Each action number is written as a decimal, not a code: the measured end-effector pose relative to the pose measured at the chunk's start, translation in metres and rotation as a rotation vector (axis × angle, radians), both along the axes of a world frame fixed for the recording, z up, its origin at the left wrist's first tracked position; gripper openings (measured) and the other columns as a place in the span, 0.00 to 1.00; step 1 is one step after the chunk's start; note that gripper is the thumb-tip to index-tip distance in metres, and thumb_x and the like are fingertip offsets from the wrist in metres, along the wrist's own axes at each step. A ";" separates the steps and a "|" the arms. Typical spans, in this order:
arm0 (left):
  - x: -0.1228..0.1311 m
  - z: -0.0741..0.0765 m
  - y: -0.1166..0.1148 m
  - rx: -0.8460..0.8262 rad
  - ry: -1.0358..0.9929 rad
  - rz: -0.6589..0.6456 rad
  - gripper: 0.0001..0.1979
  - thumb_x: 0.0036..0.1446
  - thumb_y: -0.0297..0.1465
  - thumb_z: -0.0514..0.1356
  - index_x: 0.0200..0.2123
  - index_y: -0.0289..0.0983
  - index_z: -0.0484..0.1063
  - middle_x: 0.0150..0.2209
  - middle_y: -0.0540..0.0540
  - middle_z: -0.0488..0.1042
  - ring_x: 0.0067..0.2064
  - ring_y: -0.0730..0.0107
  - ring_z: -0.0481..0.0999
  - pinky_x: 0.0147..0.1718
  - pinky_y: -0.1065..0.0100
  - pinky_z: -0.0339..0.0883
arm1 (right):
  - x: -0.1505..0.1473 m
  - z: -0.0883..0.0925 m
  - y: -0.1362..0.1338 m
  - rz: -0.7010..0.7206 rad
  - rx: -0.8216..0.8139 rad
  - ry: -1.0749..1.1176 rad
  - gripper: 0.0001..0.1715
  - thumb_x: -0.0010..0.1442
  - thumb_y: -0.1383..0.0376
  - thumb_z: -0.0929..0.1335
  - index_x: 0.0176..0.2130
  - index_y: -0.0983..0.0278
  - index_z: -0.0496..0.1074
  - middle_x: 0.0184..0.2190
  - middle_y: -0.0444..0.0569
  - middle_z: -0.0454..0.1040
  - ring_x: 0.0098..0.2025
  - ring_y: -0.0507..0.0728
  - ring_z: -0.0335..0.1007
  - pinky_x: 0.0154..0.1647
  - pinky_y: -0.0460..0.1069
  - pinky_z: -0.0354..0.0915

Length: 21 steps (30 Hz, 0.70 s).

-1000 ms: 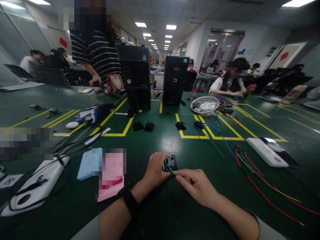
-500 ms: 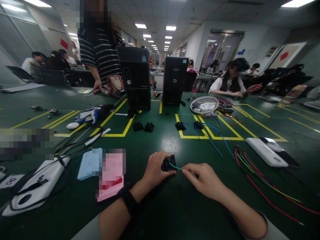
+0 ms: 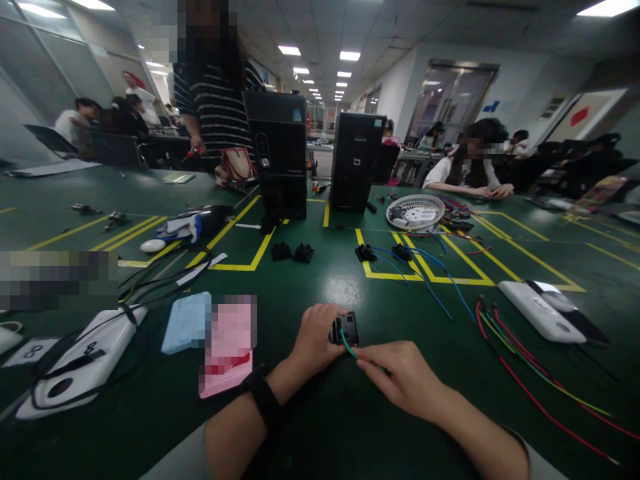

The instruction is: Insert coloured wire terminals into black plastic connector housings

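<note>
My left hand (image 3: 316,337), with a black band on its wrist, is closed around a small black plastic block (image 3: 352,328), which it holds just above or on the green table. A green wire (image 3: 349,344) runs from the block's face to the fingertips of my right hand (image 3: 400,373), which pinch it. The wire's upper end meets the block; how deep it sits I cannot tell. Similar black blocks (image 3: 303,253) lie farther back, and another pair to the right has blue wires (image 3: 431,285) coming from it.
Red, yellow and green wires (image 3: 520,373) lie at right, beside a white device (image 3: 540,313). A white basket (image 3: 417,212) and two black computer towers (image 3: 277,160) stand behind. Blue and pink cases (image 3: 187,323) and a cabled white device (image 3: 85,367) are at left. A person stands across the table.
My right hand has moved slightly left and down toward the block, and the green wire now bends downward. The camera view has shifted a little. The standing person's hand has lifted off the table.
</note>
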<state>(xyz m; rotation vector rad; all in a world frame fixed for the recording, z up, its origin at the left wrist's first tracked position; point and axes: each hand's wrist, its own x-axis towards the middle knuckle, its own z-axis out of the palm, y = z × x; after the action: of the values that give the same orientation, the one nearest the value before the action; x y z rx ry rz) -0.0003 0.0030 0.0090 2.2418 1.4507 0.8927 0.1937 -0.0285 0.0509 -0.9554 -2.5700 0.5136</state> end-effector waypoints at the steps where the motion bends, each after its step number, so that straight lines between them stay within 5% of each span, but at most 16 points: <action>1: 0.000 0.000 0.000 0.000 -0.001 0.000 0.20 0.45 0.40 0.65 0.40 0.40 0.67 0.38 0.47 0.71 0.41 0.59 0.68 0.41 0.60 0.59 | 0.001 0.000 0.001 0.005 0.007 -0.040 0.15 0.65 0.65 0.60 0.46 0.62 0.71 0.32 0.48 0.77 0.33 0.53 0.73 0.34 0.46 0.61; 7: -0.001 0.000 0.001 -0.002 -0.018 -0.015 0.22 0.46 0.43 0.65 0.42 0.40 0.66 0.39 0.47 0.71 0.42 0.60 0.68 0.42 0.60 0.59 | 0.011 0.009 0.008 -0.117 0.012 -0.180 0.13 0.64 0.63 0.60 0.41 0.60 0.73 0.31 0.46 0.77 0.32 0.53 0.74 0.31 0.45 0.60; 12: -0.001 0.000 0.001 -0.003 -0.021 -0.005 0.25 0.43 0.42 0.67 0.44 0.41 0.65 0.40 0.48 0.71 0.43 0.60 0.68 0.42 0.60 0.58 | 0.014 0.010 0.009 -0.243 0.048 -0.063 0.14 0.64 0.62 0.60 0.40 0.60 0.74 0.31 0.45 0.78 0.30 0.52 0.73 0.29 0.44 0.60; 21: 0.000 0.001 -0.002 -0.013 0.001 -0.006 0.21 0.45 0.39 0.66 0.42 0.40 0.66 0.39 0.47 0.71 0.43 0.59 0.68 0.42 0.60 0.59 | 0.000 -0.007 0.000 -0.119 0.207 0.181 0.14 0.63 0.65 0.62 0.45 0.63 0.73 0.37 0.47 0.79 0.35 0.54 0.76 0.35 0.47 0.66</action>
<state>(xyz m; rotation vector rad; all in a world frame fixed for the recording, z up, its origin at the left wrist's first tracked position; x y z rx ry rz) 0.0001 0.0015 0.0097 2.2357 1.4457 0.8783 0.1935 -0.0288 0.0437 -0.9360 -2.3354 0.2812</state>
